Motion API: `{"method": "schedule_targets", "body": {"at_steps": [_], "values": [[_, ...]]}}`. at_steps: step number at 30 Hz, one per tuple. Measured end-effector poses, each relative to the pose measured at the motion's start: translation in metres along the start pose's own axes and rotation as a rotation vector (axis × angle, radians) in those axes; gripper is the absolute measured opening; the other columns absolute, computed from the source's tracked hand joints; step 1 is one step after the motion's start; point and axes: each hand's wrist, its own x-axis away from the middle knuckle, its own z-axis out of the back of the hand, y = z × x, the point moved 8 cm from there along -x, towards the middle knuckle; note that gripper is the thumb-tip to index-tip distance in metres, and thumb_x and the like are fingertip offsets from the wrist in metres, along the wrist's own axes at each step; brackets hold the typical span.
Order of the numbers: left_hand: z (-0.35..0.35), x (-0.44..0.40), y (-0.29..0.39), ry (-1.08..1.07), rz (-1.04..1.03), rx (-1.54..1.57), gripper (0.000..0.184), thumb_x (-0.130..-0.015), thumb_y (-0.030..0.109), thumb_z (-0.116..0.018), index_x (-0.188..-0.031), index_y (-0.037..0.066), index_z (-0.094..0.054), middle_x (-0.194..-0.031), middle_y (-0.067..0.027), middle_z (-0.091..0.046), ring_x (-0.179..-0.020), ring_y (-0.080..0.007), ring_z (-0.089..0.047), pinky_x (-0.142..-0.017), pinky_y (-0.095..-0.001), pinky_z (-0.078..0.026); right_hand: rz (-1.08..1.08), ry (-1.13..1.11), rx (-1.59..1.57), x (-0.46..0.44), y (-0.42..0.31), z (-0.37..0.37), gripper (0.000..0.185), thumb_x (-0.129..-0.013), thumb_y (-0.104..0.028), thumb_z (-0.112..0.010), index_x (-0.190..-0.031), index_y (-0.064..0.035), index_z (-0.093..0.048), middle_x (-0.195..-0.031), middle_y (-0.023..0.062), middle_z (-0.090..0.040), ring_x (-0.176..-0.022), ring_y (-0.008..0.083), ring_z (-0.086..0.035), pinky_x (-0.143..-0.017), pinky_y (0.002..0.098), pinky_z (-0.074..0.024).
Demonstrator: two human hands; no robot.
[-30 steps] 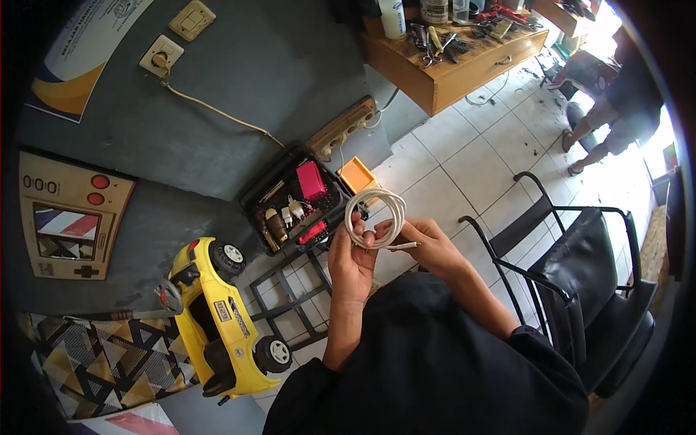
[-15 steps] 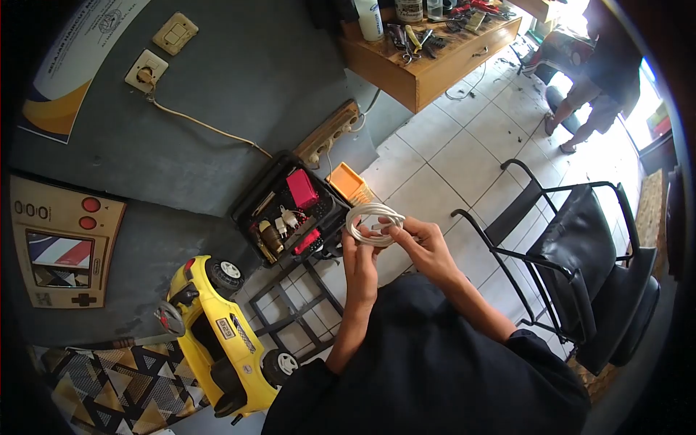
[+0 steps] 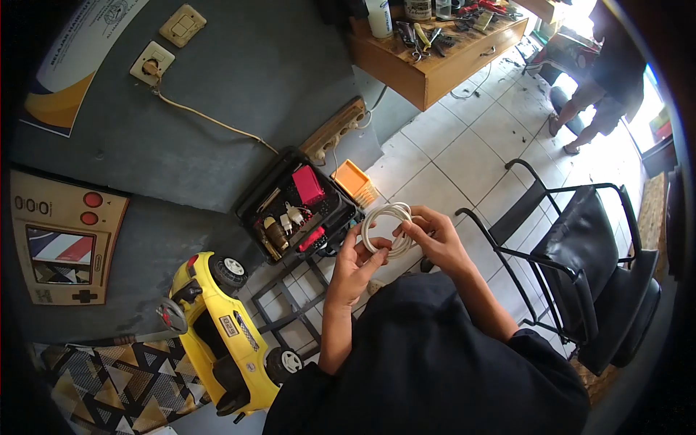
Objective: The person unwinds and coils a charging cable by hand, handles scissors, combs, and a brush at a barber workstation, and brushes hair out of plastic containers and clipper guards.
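Note:
A white cable (image 3: 370, 226) is wound into a loose coil in front of my body. My left hand (image 3: 353, 270) grips the coil's lower left side, thumb and fingers pressed on it. On the right side, my right hand (image 3: 435, 239) pinches the same coil between thumb and fingers. Just beyond my left hand lies a black tray (image 3: 250, 203) with a pink box (image 3: 307, 185), white plug adapters (image 3: 293, 215) and other small items inside. An orange basket (image 3: 353, 179) stands beside the tray.
A yellow toy car (image 3: 228, 326) and a dark metal rack (image 3: 286, 315) are at lower left. Black chairs (image 3: 573, 232) stand at right. A wooden drawer table (image 3: 435, 76) holds tools. Farther off, a person (image 3: 609, 94) stands on the tiled floor. A socket strip (image 3: 333, 134) is mounted nearby.
The coil has turned between my hands, and its loose end no longer sticks out to the right. My fingers have shifted along it. The camera view has moved slightly.

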Motion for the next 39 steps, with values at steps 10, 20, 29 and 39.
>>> {"method": "schedule_targets", "body": {"at_steps": [10, 20, 29, 39], "values": [[0.005, 0.003, -0.011, 0.014, -0.054, -0.011, 0.039, -0.087, 0.001, -0.06, -0.123, 0.006, -0.044, -0.1, -0.0079, -0.063, -0.091, -0.0122, -0.059, -0.085, -0.0255, -0.047, -0.111, -0.088, -0.122, -0.005, 0.008, -0.006, 0.033, -0.093, -0.021, -0.057, -0.115, 0.0042, -0.058, -0.088, 0.0065, -0.067, -0.081, 0.0092, -0.059, -0.075, 0.025, -0.0465], [0.005, -0.004, -0.008, 0.046, 0.104, 0.121, 0.03, -0.097, 0.03, -0.049, -0.111, 0.004, -0.05, -0.076, 0.0001, -0.056, -0.067, -0.0059, -0.052, -0.066, -0.0199, -0.045, 0.092, -0.353, 0.528, 0.0, -0.015, -0.018, 0.031, -0.084, -0.02, -0.064, -0.11, -0.0031, -0.064, -0.075, 0.0167, -0.062, -0.063, 0.0271, -0.058, -0.061, 0.0343, -0.0466], [-0.003, 0.0, -0.032, -0.022, 0.285, 0.434, 0.033, -0.094, 0.034, -0.053, -0.111, 0.006, -0.051, -0.071, 0.0027, -0.044, -0.061, -0.0045, -0.042, -0.065, -0.0229, -0.046, 0.131, -0.39, 0.646, 0.002, -0.034, -0.009, 0.054, -0.076, -0.025, -0.073, -0.123, -0.0051, -0.057, -0.094, 0.0121, -0.062, -0.084, 0.0245, -0.06, -0.073, 0.0329, -0.0471], [-0.004, -0.015, -0.018, -0.127, 0.022, 0.921, 0.029, -0.096, 0.027, -0.05, -0.117, 0.008, -0.056, -0.071, 0.0026, -0.046, -0.068, -0.0087, -0.046, -0.087, -0.0356, -0.046, -0.074, -0.104, -0.009, 0.003, -0.01, 0.003, 0.036, -0.096, -0.015, -0.05, -0.129, -0.0003, -0.05, -0.09, 0.0079, -0.063, -0.084, 0.0125, -0.061, -0.072, 0.0272, -0.0516]]}}
